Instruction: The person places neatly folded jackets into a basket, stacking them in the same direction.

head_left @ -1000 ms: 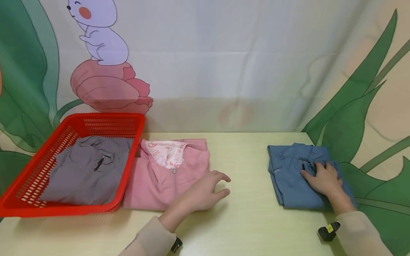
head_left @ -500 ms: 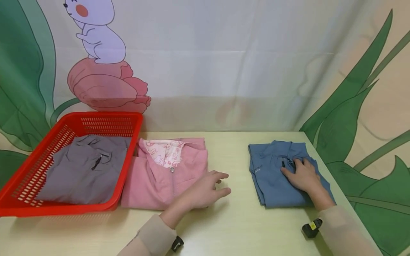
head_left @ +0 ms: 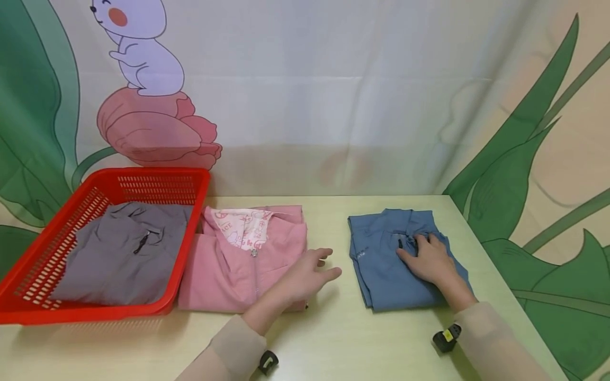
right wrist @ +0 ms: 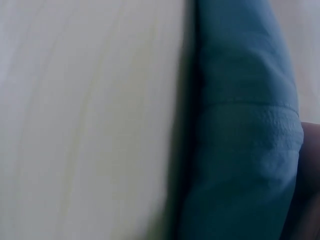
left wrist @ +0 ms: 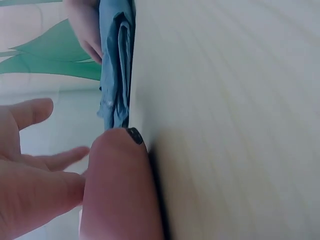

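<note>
A person's right hand [head_left: 429,259] lies flat, fingers spread and relaxed, on a folded blue shirt [head_left: 388,264] at the right of a pale table [head_left: 333,338], pressing down rather than gripping. The left hand [head_left: 305,275] rests open beside a folded pink garment [head_left: 229,270], its fingers holding nothing; the left wrist view shows its thumb [left wrist: 122,185] against the tabletop, the shirt [left wrist: 116,75] just beyond. A red basket [head_left: 28,307] at far left holds a grey garment [head_left: 119,254]. Sliding the shirt well likely calls for even, flat pressure so the folds stay stacked and no edge drags or curls under.
</note>
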`<state>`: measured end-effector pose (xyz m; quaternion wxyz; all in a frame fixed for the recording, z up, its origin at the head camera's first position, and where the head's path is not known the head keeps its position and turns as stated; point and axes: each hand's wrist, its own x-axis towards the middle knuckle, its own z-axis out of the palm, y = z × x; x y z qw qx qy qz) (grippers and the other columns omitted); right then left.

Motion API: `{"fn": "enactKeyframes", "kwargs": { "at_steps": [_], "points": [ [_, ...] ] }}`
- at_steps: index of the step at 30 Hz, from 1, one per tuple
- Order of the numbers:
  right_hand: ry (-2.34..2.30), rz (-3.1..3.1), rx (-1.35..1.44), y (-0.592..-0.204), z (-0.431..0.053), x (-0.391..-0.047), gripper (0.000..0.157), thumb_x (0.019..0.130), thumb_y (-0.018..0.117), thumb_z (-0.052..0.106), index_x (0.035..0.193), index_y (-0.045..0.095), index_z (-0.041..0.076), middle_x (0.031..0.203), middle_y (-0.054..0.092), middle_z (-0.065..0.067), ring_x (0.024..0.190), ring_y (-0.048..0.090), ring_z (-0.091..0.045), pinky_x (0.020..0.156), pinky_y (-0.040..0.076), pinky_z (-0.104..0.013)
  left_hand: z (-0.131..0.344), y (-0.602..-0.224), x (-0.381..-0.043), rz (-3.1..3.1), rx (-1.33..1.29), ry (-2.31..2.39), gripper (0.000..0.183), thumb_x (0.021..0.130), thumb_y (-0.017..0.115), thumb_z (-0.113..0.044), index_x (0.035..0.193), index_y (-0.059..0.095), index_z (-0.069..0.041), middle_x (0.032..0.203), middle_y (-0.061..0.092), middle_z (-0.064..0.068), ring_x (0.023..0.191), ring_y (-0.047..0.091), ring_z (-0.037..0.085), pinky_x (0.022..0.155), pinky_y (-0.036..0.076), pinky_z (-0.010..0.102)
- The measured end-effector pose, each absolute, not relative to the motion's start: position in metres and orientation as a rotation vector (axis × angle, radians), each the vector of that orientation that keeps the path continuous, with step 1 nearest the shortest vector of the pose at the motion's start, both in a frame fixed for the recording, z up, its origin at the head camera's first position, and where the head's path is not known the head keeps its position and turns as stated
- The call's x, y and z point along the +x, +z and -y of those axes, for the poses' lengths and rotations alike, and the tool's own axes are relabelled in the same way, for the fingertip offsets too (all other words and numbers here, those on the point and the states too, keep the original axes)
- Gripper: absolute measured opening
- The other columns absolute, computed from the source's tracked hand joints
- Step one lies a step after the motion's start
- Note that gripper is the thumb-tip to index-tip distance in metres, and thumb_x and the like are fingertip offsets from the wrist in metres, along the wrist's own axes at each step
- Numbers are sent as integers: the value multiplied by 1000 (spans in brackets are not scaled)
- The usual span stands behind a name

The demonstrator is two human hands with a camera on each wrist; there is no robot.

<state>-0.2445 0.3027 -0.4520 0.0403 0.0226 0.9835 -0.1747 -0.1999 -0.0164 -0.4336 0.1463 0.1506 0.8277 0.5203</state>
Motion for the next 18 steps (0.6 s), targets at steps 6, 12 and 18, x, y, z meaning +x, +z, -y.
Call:
{"fn": "enactKeyframes", "kwargs": {
  "at_steps": [6, 12, 18],
  "points": [
    [-526, -3029, -15, -447, -288, -243, 76, 103, 55, 46, 151, 38, -11, 152, 27, -43, 138, 28, -62, 104, 33, -74, 13, -435, -205, -2297, 277, 1643, 65, 101, 66, -29, 152, 42, 2, 153, 45, 23, 140, 44, 38, 112, 38, 53],
    [-501, -3029, -28, -449, -276, -243, 75, 103, 55, 48, 151, 40, -7, 152, 31, -40, 139, 29, -60, 102, 34, -75, 10, -434, -208, -2195, 150, 1733, 69, 101, 66, -28, 155, 37, 4, 154, 40, 28, 141, 42, 42, 113, 36, 55],
    [-522, -3033, -107, -447, -268, -240, 71, 103, 57, 46, 150, 44, -6, 152, 34, -37, 138, 33, -58, 101, 37, -74, 9, -431, -213, -2048, 5, 1821, 67, 104, 59, -30, 157, 32, 4, 152, 42, 28, 136, 47, 43, 109, 43, 53]
  ]
}}
